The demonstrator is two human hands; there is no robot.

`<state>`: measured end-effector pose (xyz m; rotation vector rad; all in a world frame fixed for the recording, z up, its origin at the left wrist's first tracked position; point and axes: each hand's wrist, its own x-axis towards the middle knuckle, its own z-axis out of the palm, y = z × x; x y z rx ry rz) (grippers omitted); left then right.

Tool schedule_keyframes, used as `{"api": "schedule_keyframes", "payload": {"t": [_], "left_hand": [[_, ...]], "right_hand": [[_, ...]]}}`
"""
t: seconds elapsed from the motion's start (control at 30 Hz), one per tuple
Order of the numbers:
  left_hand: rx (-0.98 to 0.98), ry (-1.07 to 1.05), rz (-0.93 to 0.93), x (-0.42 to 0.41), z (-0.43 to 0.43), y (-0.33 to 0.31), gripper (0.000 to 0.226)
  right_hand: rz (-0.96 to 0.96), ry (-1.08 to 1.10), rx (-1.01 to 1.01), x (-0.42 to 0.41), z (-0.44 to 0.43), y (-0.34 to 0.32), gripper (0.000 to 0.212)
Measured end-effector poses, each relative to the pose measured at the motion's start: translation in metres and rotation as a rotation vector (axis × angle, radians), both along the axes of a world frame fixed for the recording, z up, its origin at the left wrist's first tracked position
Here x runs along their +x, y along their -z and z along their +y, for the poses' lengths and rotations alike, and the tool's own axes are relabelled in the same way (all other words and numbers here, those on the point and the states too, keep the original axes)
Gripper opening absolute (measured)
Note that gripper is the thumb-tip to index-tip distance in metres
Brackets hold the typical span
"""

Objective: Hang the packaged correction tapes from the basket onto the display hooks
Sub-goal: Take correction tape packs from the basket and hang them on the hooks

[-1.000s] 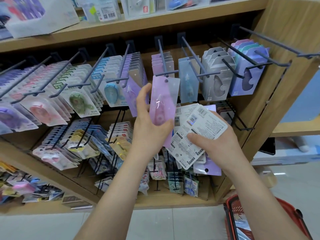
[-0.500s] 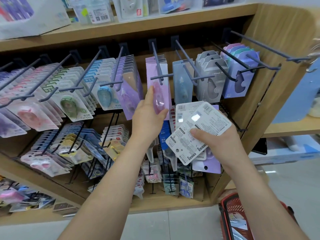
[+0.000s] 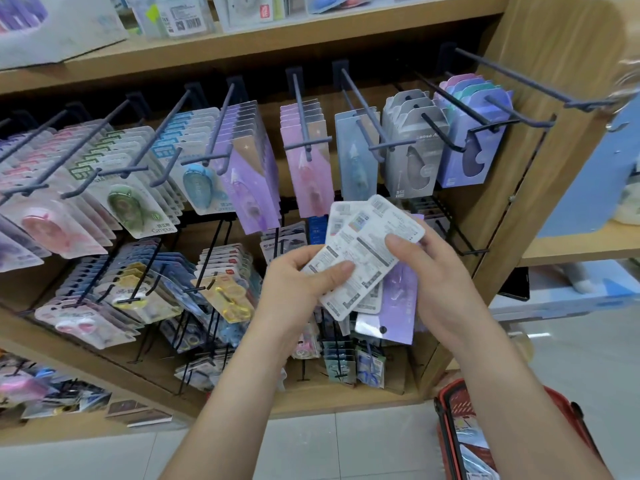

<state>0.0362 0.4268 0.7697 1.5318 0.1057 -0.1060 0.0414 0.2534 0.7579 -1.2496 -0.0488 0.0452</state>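
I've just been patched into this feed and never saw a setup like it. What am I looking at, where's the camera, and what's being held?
No machine here: a person works with two bare hands. The view comes from a wide-angle camera worn on their head, looking forward and down. Ahead is a wooden display shelf with rows of blue hooks carrying packaged correction tapes, such as the pink packs. The right hand holds a fanned stack of packaged correction tapes, white printed backs facing up, a purple pack underneath. The left hand pinches that stack's lower-left edge. A red basket sits on the floor at lower right.
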Motion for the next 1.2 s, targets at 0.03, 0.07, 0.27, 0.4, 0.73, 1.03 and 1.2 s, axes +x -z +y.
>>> {"api": "schedule_keyframes", "payload": {"t": [0.03,0.07,0.27,0.4,0.73,1.03,1.2], "left_hand": [[-0.040,-0.028,0.001,0.000,0.001,0.002,0.032],[-0.068,-0.058,-0.007,0.000,0.002,0.003,0.034],[-0.057,-0.226,-0.072,-0.002,-0.003,0.002,0.017],[0.001,-0.328,-0.088,-0.003,0.007,-0.002,0.019],[1.272,-0.154,-1.104,-0.015,0.022,0.014,0.009],[1.274,-0.011,-1.147,-0.027,0.029,0.002,0.015],[1.151,-0.193,-1.064,-0.027,0.042,0.000,0.014]], "right_hand": [[-0.025,0.003,-0.016,0.001,-0.003,0.002,0.045],[-0.040,0.013,-0.040,0.001,-0.007,0.004,0.048],[-0.099,0.053,-0.188,-0.003,-0.010,0.007,0.058],[-0.158,0.296,-0.276,-0.004,-0.021,0.004,0.062],[0.132,0.032,-0.150,-0.009,-0.004,0.011,0.036],[-0.163,0.169,-0.562,0.001,-0.005,0.021,0.019],[-0.185,0.125,-0.558,0.001,-0.011,0.026,0.015]]}}
